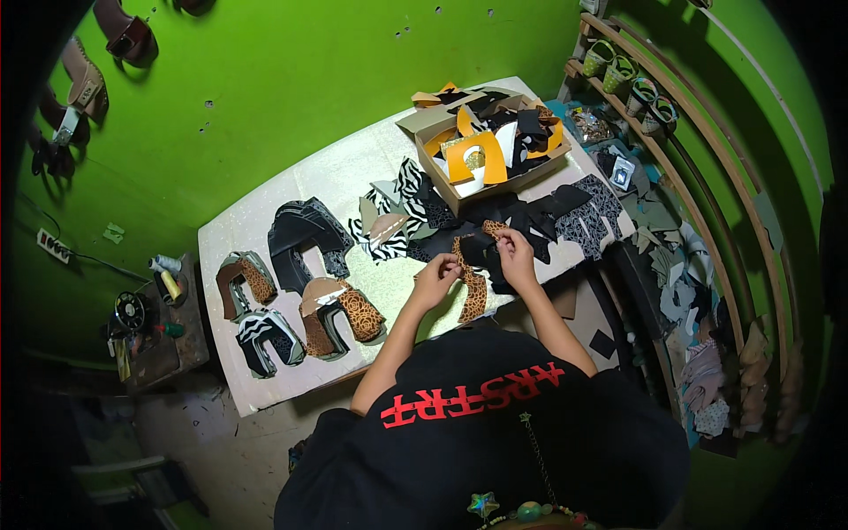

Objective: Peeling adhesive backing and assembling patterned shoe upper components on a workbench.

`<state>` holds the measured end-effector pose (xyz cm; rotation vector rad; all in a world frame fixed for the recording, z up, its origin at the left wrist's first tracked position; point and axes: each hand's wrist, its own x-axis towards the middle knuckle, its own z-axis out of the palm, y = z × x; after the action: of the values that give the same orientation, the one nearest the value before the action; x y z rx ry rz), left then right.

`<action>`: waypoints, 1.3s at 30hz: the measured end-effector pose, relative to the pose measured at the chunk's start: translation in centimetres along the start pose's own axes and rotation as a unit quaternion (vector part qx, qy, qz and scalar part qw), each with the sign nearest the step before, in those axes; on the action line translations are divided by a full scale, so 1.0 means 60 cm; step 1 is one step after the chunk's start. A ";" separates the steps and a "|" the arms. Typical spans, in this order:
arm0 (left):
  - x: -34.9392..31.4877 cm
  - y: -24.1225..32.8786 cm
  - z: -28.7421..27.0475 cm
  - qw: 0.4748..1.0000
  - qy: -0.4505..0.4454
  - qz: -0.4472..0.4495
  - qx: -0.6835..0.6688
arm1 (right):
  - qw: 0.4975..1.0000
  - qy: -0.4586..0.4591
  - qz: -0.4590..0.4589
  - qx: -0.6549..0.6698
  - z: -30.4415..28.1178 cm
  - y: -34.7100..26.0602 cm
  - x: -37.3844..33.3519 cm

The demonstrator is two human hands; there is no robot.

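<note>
My left hand (438,277) pinches the edge of a leopard-print cut piece (473,296), which hangs down toward the table's near edge. My right hand (516,257) is closed at the tip of a second leopard-print patch (495,228); whether the two patches are one piece I cannot tell. Around and beyond both hands lie loose black cut pieces (526,216). Zebra-print pieces (412,190) are heaped to the left of them, and dark patterned pieces (583,210) lie to the right.
On the pale table (265,199) at left stand stacked U-shaped pieces: black (305,223), brown (234,291), zebra (256,340) and leopard (362,320). A cardboard box (521,181) of scraps sits at the back. Sandals hang on a wooden rack (680,84) at right; thread spools (168,278) are on a side table.
</note>
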<state>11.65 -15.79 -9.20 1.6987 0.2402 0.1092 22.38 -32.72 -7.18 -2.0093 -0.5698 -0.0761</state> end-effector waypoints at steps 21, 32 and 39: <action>-0.189 0.061 -0.174 0.982 0.165 -0.026 -0.088 | 0.803 -0.240 0.245 0.487 0.215 -0.193 -0.056; -0.362 0.020 -0.384 0.935 0.346 0.043 -0.063 | 0.702 -0.283 0.256 0.601 0.393 -0.353 -0.131; -0.457 -0.032 -0.522 0.907 0.421 0.016 -0.029 | 0.544 -0.445 0.251 0.665 0.484 -0.386 -0.151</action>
<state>-21.80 8.66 -4.81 1.5056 0.8389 0.8744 -0.82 -2.41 -5.18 -0.4223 -0.3621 1.4009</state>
